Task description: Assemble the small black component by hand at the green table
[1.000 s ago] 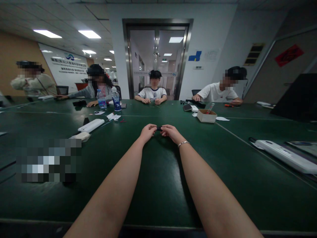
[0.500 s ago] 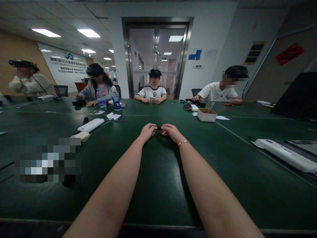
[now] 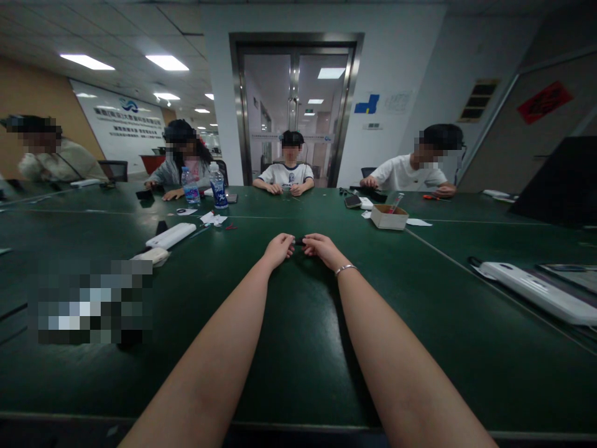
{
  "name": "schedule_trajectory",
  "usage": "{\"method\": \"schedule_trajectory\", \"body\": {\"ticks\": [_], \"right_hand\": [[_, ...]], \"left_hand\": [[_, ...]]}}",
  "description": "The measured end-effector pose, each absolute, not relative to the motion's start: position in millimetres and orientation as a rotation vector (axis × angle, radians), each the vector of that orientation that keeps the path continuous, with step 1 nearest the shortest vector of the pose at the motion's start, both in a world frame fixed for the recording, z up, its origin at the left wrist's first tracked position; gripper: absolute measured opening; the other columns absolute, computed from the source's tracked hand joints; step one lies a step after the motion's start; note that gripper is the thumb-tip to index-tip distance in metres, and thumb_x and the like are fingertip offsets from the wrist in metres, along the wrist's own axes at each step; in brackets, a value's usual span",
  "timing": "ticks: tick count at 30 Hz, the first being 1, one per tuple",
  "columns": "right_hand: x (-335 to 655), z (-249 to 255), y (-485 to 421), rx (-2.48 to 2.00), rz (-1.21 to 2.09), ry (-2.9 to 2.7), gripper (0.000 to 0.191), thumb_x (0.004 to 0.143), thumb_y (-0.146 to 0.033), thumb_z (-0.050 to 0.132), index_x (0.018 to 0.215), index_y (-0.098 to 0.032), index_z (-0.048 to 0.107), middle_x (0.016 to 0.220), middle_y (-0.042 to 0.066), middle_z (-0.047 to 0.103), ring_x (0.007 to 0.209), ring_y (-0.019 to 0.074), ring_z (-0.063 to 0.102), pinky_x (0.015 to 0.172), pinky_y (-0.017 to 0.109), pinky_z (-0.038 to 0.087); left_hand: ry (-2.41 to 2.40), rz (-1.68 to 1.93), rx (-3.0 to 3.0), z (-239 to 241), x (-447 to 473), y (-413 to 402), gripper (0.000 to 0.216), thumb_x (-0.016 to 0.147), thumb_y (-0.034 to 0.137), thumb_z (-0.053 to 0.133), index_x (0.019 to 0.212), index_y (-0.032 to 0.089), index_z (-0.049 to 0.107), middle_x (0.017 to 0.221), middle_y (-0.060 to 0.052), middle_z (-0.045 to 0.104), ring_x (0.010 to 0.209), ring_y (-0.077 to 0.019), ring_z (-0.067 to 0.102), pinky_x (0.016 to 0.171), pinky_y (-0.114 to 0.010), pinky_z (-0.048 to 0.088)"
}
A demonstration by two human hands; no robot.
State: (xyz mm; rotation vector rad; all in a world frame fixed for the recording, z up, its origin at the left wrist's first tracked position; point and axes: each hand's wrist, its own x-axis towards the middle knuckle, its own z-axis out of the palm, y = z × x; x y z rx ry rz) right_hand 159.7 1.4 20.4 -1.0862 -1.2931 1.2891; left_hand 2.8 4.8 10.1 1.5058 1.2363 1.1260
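Both my arms stretch far out over the dark green table (image 3: 298, 348). My left hand (image 3: 278, 247) and my right hand (image 3: 321, 247) meet at mid-table, fingers curled and pinched on the two ends of a small black object (image 3: 298, 240) held between them, just above the tabletop. Its shape is too small to make out. A thin silver bracelet (image 3: 345, 269) circles my right wrist.
A white power strip (image 3: 171, 236) and a pale case (image 3: 153, 256) lie to the left; another power strip (image 3: 536, 291) lies at right. A small cardboard box (image 3: 388, 217) and water bottles (image 3: 218, 185) stand farther off. Several people sit along the far edge.
My hands have stayed together on the small black object, with only slight finger shifts. The person at far left has moved further left.
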Motion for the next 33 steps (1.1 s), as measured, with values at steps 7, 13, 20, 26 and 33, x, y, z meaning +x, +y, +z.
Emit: {"method": "schedule_trajectory", "body": {"ticks": [7,13,20,26,33], "right_hand": [[159.6,21.0,0.6,-1.089,1.289,-1.29,0.007,0.078,-0.009,0.061,0.084,-0.011,0.059,0.055,0.001,0.063,0.044,0.0068,0.057,0.042,0.014,0.042],[159.8,21.2,0.4,-1.089,1.292,-1.284,0.007,0.077,-0.01,0.063,0.083,-0.012,0.059,0.055,0.001,0.063,0.044,0.0072,0.057,0.041,0.014,0.043],[160.6,18.9,2.9,-1.081,1.298,-1.29,0.007,0.077,-0.011,0.064,0.083,-0.012,0.059,0.056,0.001,0.063,0.044,0.0071,0.057,0.042,0.014,0.043],[160.7,19.4,2.8,-1.074,1.295,-1.283,0.007,0.078,-0.009,0.062,0.084,-0.011,0.058,0.057,0.001,0.063,0.043,0.0067,0.057,0.042,0.014,0.042],[160.8,19.4,2.7,-1.078,1.295,-1.287,0.007,0.078,-0.009,0.062,0.083,-0.012,0.059,0.057,0.002,0.063,0.043,0.0071,0.057,0.041,0.014,0.042]], "left_hand": [[1.243,1.115,1.465,13.2,3.4,2.4,0.022,0.083,0.018,0.047,0.102,0.016,0.056,0.08,-0.002,0.056,0.057,-0.0061,0.051,0.048,-0.015,0.041],[1.26,1.115,1.519,14.5,3.6,0.2,0.024,0.088,0.023,0.04,0.103,0.015,0.056,0.068,0.0,0.052,0.049,-0.0058,0.044,0.044,-0.015,0.036],[1.262,1.112,1.512,14.4,4.2,0.3,0.028,0.091,0.027,0.035,0.104,0.014,0.056,0.072,-0.001,0.055,0.05,-0.0061,0.046,0.043,-0.016,0.035],[1.283,1.114,1.489,16.0,5.4,-1.1,0.023,0.086,0.019,0.043,0.106,0.015,0.055,0.082,-0.003,0.058,0.054,-0.0058,0.049,0.044,-0.015,0.036],[1.273,1.119,1.513,14.8,4.1,-1.3,0.024,0.086,0.019,0.044,0.105,0.015,0.057,0.076,-0.002,0.056,0.053,-0.006,0.047,0.045,-0.015,0.037]]}}
